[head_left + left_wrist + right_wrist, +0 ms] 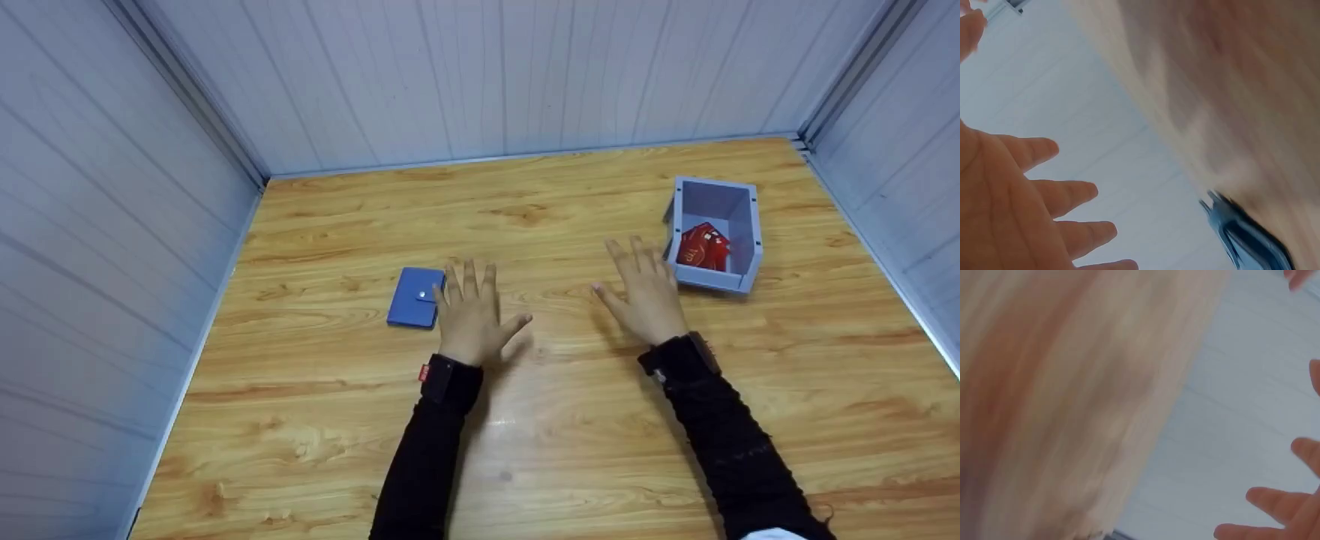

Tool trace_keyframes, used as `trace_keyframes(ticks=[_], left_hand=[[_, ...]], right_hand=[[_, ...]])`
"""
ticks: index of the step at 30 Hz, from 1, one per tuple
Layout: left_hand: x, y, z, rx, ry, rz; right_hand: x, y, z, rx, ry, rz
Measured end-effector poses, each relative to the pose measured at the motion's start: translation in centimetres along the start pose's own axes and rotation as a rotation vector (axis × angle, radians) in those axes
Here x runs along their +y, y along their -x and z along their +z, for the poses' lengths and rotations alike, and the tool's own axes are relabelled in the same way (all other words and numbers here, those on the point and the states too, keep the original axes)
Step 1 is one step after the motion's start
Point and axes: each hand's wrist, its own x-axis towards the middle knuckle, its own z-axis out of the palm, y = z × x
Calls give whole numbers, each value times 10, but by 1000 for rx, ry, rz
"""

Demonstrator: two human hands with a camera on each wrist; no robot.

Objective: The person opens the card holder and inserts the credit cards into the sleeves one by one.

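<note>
Fingers spread, my left hand (470, 324) hovers over the table just right of a blue card holder (414, 298) with a snap strap. That holder lies flat, and in the left wrist view its blurred blue edge (1249, 239) shows at the lower right. My right hand (649, 298), also spread and holding nothing, is just left of a grey plastic bin (712, 280). Several red cards (703, 247), one with "VIP" lettering, lie in the bin. The right wrist view catches only the spread fingers (1279, 503) at its right edge.
The wood-grain table (585, 465) is enclosed by a white panel wall (480, 75) at the back, another wall (97, 285) on the left and a third (900, 150) on the right. The bin stands near the table's back right corner.
</note>
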Motion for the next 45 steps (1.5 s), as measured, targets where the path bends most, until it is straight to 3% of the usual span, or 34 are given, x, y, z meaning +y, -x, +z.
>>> trace_keyframes(ticks=[12, 19, 24, 33, 45], left_hand=[[-46, 9, -8, -47, 53, -64], [-75, 4, -12, -145, 108, -142], [-87, 3, -17, -187, 148, -147], [-93, 4, -18, -159, 142, -108], [-82, 8, -13, -111, 118, -94]], right_hand=[[60, 3, -35, 68, 35, 90], [82, 3, -45, -16, 66, 117], [87, 1, -45, -85, 101, 104], [93, 0, -44, -72, 192, 39], [92, -1, -36, -28, 170, -10]])
